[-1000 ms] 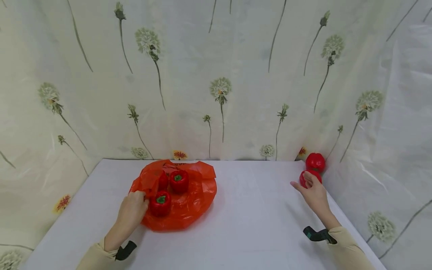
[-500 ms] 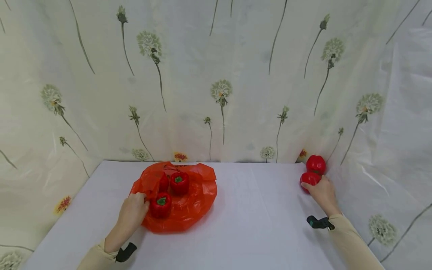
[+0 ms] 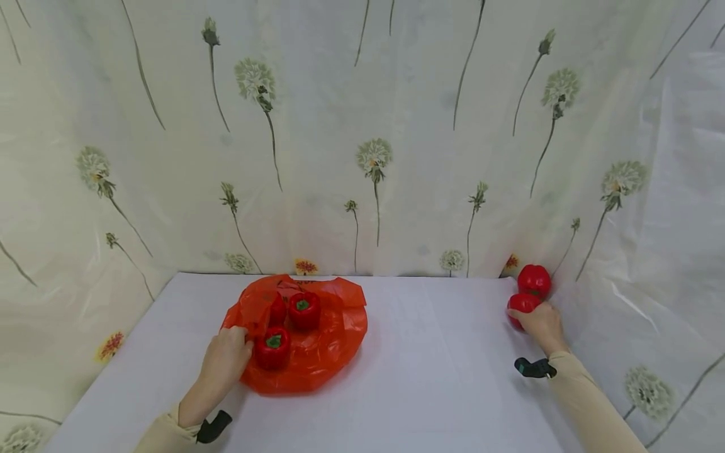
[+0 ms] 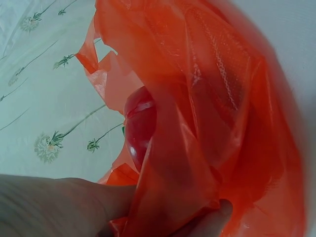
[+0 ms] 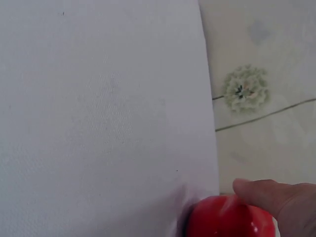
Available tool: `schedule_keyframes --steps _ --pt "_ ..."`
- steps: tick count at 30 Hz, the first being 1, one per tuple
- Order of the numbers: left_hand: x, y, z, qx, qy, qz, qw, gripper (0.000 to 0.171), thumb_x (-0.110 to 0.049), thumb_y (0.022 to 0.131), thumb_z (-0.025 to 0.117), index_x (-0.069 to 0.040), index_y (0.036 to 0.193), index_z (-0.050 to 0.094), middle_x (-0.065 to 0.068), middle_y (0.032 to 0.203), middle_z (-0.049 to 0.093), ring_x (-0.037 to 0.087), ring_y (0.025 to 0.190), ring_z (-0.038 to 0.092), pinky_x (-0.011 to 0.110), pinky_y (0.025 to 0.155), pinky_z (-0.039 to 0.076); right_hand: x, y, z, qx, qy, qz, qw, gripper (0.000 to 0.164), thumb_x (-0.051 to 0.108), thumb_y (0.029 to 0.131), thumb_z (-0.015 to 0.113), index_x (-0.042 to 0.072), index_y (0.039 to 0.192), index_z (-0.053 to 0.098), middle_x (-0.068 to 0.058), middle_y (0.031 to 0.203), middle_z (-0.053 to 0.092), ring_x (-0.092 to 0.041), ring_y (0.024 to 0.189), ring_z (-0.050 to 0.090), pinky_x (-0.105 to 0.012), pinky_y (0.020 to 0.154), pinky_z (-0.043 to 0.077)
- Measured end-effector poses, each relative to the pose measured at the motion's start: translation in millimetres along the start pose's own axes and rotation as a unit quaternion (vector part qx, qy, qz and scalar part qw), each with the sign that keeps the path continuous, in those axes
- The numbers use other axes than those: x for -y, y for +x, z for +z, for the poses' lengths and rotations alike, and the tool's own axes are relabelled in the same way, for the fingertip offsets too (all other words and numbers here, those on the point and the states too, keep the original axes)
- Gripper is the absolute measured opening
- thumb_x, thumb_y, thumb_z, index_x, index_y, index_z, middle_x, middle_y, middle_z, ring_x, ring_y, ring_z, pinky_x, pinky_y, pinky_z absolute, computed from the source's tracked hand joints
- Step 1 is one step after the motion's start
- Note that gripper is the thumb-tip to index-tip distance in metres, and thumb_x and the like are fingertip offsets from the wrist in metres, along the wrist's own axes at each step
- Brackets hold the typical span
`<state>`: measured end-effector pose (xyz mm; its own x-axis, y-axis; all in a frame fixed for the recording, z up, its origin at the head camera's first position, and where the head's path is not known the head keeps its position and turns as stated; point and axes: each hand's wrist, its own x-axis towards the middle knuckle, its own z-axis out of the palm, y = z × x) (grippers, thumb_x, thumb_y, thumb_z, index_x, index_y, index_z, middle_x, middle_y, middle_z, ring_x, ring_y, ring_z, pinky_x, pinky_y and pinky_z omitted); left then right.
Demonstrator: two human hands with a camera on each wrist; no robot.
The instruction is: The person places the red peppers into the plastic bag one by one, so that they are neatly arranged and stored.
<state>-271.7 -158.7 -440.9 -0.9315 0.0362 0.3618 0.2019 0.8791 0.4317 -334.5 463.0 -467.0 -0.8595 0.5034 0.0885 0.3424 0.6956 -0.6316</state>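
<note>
An orange plastic bag (image 3: 334, 327) lies spread on the left part of the table, several red bell peppers (image 3: 274, 348) sitting in it. My left hand (image 3: 225, 355) pinches the bag's left edge; the left wrist view shows the thin film (image 4: 173, 182) between thumb and fingers, with one pepper (image 4: 140, 123) behind it. At the far right corner, my right hand (image 3: 542, 326) grips a red bell pepper (image 3: 522, 304), thumb on its near side. In the right wrist view the thumb lies on that pepper (image 5: 222, 219). Another red pepper (image 3: 534, 280) touches it from behind.
A white table (image 3: 419, 365) stretches between the bag and the right-hand peppers. Flower-printed curtain (image 3: 419, 207) hangs along its back and both sides, close to the peppers in the right corner.
My right hand has come down onto the nearer pepper from its left side to its right and closed around it. My left hand keeps its hold on the bag. The head view has tilted slightly.
</note>
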Motion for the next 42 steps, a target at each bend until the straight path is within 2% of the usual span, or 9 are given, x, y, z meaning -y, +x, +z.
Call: schedule_keyframes --steps 6,12,26,35,42 --pt "-0.6 -0.8 0.9 -0.007 0.000 0.005 1.0000 0.016 0.003 0.080 0.059 0.000 0.064 0.060 0.006 0.054 0.050 0.018 0.050 0.042 0.029 0.046 0.038 -7 7 -1 0.022 0.009 0.014 1.000 0.071 0.036 0.085 0.068 -0.012 0.125 0.037 -0.032 0.123 0.045 -0.045 0.106 0.045 -0.052 0.082 0.051" --pt "-0.2 -1.3 1.5 -0.002 -0.004 0.002 1.0000 0.016 0.003 0.080 0.059 0.000 0.064 0.060 0.004 0.054 0.048 0.018 0.050 0.041 0.029 0.046 0.037 -10 7 -3 0.018 0.006 0.022 1.000 0.079 0.036 0.084 0.070 -0.014 0.131 0.031 -0.036 0.129 0.039 -0.049 0.113 0.040 -0.057 0.087 0.049" --pt "-1.4 -1.6 -2.9 -0.007 0.006 0.005 0.9999 0.021 0.003 0.081 0.058 -0.003 0.061 0.055 0.003 0.052 0.043 0.018 0.049 0.038 0.029 0.045 0.035 -11 3 2 0.006 0.011 0.024 1.000 0.080 0.029 0.082 0.068 -0.018 0.132 0.027 -0.037 0.131 0.036 -0.051 0.119 0.036 -0.059 0.096 0.043" --pt "-0.7 -1.8 -0.7 0.004 0.004 0.002 1.0000 0.018 0.002 0.081 0.058 -0.002 0.064 0.058 0.004 0.054 0.045 0.017 0.049 0.039 0.028 0.046 0.036 -12 -8 1 0.014 0.022 0.040 0.999 0.087 0.029 0.083 0.065 -0.018 0.136 0.016 -0.039 0.133 0.031 -0.053 0.121 0.033 -0.061 0.098 0.041" --pt "-2.9 -2.8 -2.1 0.007 0.001 -0.002 1.0000 0.018 0.003 0.082 0.058 -0.001 0.064 0.058 0.004 0.054 0.046 0.017 0.049 0.040 0.028 0.045 0.036 -19 -18 -2 0.022 0.044 0.060 0.997 0.094 0.029 0.083 0.068 -0.017 0.140 0.008 -0.040 0.138 0.025 -0.054 0.126 0.029 -0.064 0.099 0.038"
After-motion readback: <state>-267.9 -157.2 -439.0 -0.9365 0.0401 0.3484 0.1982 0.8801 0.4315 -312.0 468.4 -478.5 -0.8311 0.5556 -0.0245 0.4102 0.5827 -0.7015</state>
